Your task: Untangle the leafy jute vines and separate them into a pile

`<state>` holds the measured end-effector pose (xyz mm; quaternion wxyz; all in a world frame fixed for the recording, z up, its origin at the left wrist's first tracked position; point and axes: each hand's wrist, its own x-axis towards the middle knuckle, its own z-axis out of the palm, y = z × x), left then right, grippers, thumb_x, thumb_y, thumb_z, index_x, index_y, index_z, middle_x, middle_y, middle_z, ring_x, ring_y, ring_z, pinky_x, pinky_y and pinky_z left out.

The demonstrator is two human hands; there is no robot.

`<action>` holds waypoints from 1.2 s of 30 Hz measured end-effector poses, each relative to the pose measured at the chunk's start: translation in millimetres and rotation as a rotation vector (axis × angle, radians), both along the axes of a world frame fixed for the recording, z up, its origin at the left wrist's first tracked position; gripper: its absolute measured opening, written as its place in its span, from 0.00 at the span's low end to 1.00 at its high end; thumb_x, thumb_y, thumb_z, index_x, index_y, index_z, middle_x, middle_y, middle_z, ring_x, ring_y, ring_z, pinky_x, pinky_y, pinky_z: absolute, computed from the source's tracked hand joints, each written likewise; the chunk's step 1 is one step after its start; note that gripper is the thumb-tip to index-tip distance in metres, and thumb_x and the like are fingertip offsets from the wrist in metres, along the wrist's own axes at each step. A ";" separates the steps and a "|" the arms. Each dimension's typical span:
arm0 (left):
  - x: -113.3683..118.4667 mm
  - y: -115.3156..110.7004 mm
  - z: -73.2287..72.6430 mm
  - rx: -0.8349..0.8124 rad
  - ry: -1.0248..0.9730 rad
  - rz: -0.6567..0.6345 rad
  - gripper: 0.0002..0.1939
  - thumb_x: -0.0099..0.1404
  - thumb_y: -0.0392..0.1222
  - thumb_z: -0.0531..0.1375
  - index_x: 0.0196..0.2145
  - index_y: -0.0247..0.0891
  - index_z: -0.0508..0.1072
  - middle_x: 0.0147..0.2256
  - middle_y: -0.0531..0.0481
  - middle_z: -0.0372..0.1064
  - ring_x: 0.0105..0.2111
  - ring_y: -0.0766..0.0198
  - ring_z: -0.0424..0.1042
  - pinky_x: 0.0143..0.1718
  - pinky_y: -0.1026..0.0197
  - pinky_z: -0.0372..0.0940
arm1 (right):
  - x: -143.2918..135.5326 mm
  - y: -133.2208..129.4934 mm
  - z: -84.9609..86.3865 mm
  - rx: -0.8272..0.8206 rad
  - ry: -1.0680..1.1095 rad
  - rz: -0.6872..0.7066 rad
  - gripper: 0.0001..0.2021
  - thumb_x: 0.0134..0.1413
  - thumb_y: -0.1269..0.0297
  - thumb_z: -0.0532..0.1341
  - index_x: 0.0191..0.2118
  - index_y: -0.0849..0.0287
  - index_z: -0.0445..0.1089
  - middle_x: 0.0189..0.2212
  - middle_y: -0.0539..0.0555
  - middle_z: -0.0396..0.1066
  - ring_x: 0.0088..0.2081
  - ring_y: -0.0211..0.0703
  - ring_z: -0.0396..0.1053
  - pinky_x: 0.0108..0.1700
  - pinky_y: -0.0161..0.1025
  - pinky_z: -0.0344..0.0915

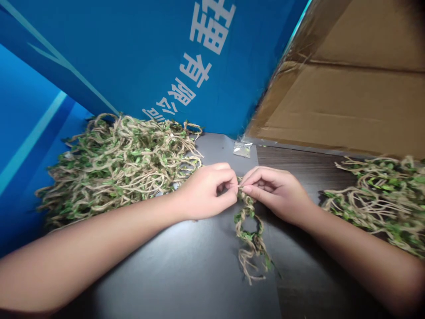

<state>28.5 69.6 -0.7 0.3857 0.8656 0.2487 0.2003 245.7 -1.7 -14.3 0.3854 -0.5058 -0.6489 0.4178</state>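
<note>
Left hand (212, 190) and right hand (277, 192) met at centre, the grip of each pinched closed on the upper end of a twine-and-leaf strand (249, 226). The strand hung or lay toward the near side, a round loop midway along it and frayed twine ends at the bottom; contact with the grey sheet (186, 266) under it could not be told. Larger heap of similar strands (126, 164) at left; second heap (381, 199) at right on the dark wood-grain table (299, 166). Small clear packet (242, 149) beyond the hands, near the base of the blue panel (133, 53) and brown cardboard (352, 93).
</note>
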 end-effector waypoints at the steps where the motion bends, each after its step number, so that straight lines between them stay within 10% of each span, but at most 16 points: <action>1: 0.2 -0.1 -0.1 0.001 0.001 0.000 0.06 0.66 0.36 0.59 0.31 0.36 0.75 0.30 0.55 0.66 0.30 0.71 0.66 0.34 0.65 0.61 | 0.3 0.1 -0.4 -0.029 0.029 -0.010 0.12 0.63 0.54 0.66 0.35 0.58 0.75 0.34 0.53 0.76 0.34 0.35 0.73 0.35 0.33 0.69; 17: 0.4 0.6 0.9 0.044 0.020 0.005 0.07 0.66 0.38 0.59 0.30 0.36 0.72 0.29 0.55 0.65 0.29 0.71 0.65 0.33 0.65 0.59 | -2.4 -2.5 7.5 0.165 -0.063 0.151 0.16 0.65 0.60 0.65 0.28 0.60 0.65 0.39 0.52 0.67 0.38 0.34 0.67 0.38 0.34 0.63; 27: 0.7 1.5 3.1 0.059 0.064 -0.037 0.05 0.62 0.36 0.58 0.28 0.36 0.70 0.28 0.55 0.64 0.29 0.70 0.62 0.33 0.63 0.56 | 12.4 -0.2 -6.4 -0.063 0.463 0.181 0.14 0.68 0.54 0.62 0.33 0.57 0.71 0.33 0.51 0.75 0.36 0.37 0.72 0.42 0.37 0.68; 32: 0.7 1.3 1.9 0.072 0.057 -0.030 0.07 0.64 0.38 0.57 0.28 0.36 0.69 0.29 0.54 0.64 0.29 0.69 0.62 0.34 0.63 0.55 | 10.9 -2.5 -7.1 -0.081 0.458 0.107 0.17 0.66 0.50 0.63 0.30 0.57 0.69 0.45 0.55 0.77 0.51 0.46 0.75 0.53 0.45 0.71; 36: 1.3 1.0 2.8 0.077 0.070 -0.043 0.06 0.63 0.37 0.58 0.28 0.36 0.70 0.28 0.55 0.64 0.29 0.70 0.61 0.34 0.63 0.56 | 9.2 -1.2 -3.9 0.066 0.280 0.034 0.20 0.65 0.48 0.62 0.27 0.56 0.71 0.61 0.55 0.71 0.73 0.54 0.56 0.67 0.54 0.63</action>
